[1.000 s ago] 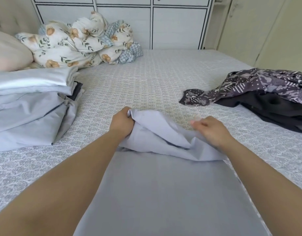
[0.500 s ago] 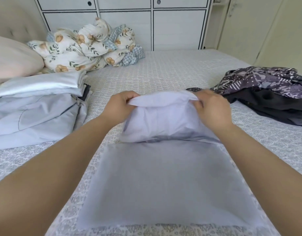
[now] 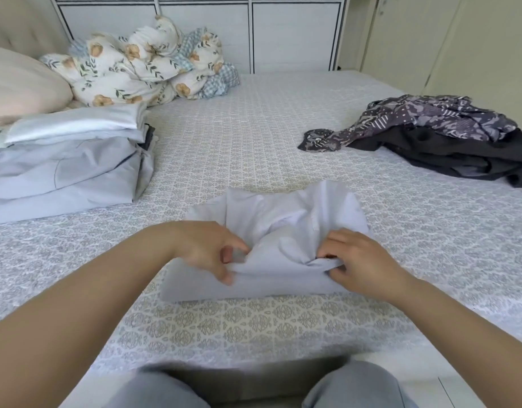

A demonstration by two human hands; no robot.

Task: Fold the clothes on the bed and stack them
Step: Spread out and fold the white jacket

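Note:
A pale lavender-grey garment [image 3: 283,225] lies folded into a short bundle on the bed [image 3: 253,136], just in front of me. My left hand [image 3: 206,248] pinches the near left part of its top layer. My right hand [image 3: 359,260] pinches the near right part, where the cloth bunches into a crease. At the left lies a stack of folded grey and white clothes [image 3: 68,160]. At the right sits an unfolded heap: a dark patterned garment [image 3: 430,119] on top of a black one [image 3: 460,157].
A floral duvet [image 3: 141,63] is bundled at the head of the bed beside a beige pillow [image 3: 21,83]. White cupboard doors stand behind. My knees in grey trousers [image 3: 357,387] are at the bed's near edge.
The long flat part of the garment has been folded up, and the bundle is now short. Both hands have moved from its far edge to its near edge.

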